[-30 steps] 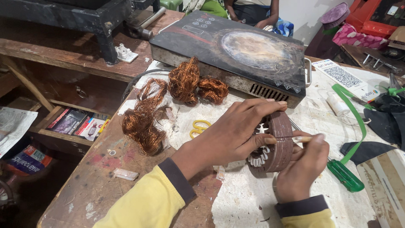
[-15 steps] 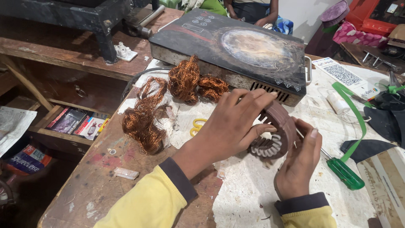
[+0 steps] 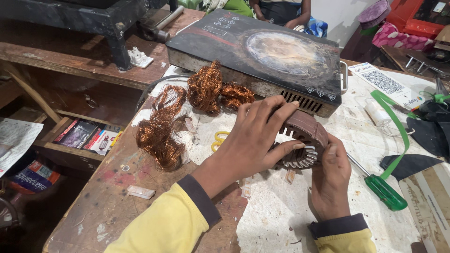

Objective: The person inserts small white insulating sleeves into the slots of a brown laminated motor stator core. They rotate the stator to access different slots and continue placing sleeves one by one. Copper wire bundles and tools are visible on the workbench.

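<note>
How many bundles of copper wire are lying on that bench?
4, as far as shows. Two tall bundles and a smaller one lie before the black induction cooker; the biggest bundle lies left of the left hand. The hands may hide more.

A white card [image 3: 388,84] with a square black-and-white code pattern lies flat at the far right of the workbench, just beyond the dark flat cooktop. Down on the low shelf to the left sits a row of small printed boxes [image 3: 84,136], dark with red, white and yellow patches. Further left, a sheet of newspaper [image 3: 16,140] hangs pale and grey, and beneath it a blue and orange packet [image 3: 33,178] lies tilted in the shadow.
</note>
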